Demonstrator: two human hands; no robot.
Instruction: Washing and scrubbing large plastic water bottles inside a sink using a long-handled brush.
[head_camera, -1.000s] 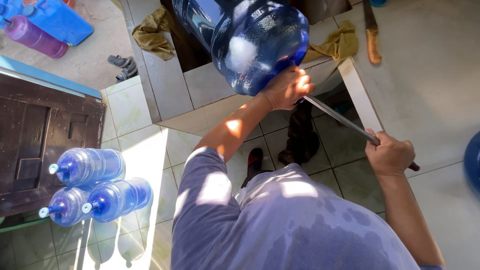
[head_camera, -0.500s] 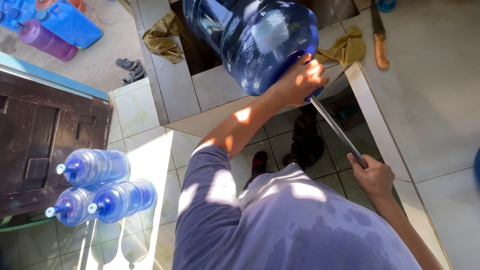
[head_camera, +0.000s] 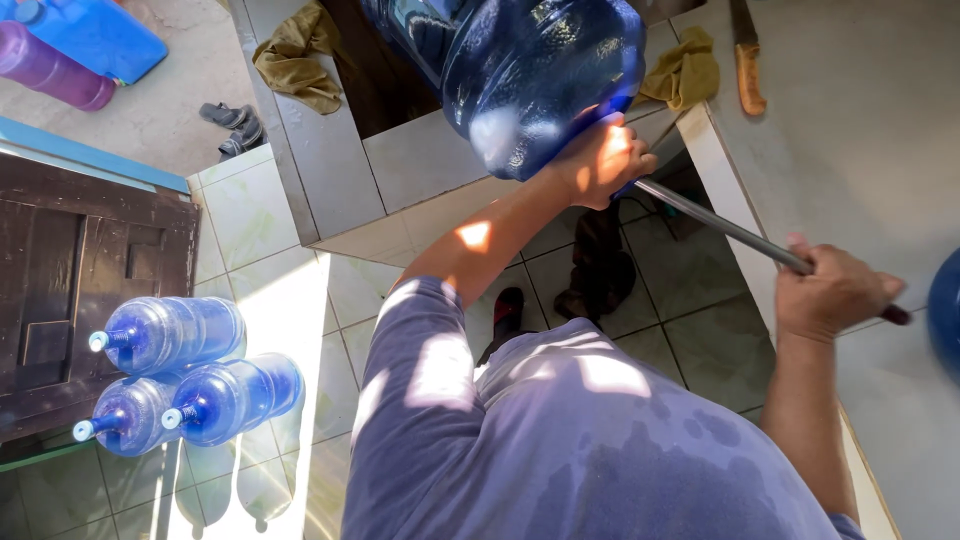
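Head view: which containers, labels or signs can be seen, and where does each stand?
Big blue jug: top centre, tilted over the tiled ledge, left hand at its neck.
Three blue bottles: lower left, capped, on the tiled floor.
Purple bottle: top left.
Blue flat container: top left.
No labels, signs or screens show.

Our left hand (head_camera: 600, 160) grips the neck of a big blue jug (head_camera: 530, 70) tilted over the tiled desk (head_camera: 420, 160). Our right hand (head_camera: 830, 295) clasps a metal rod (head_camera: 720, 228) running into the jug's mouth.
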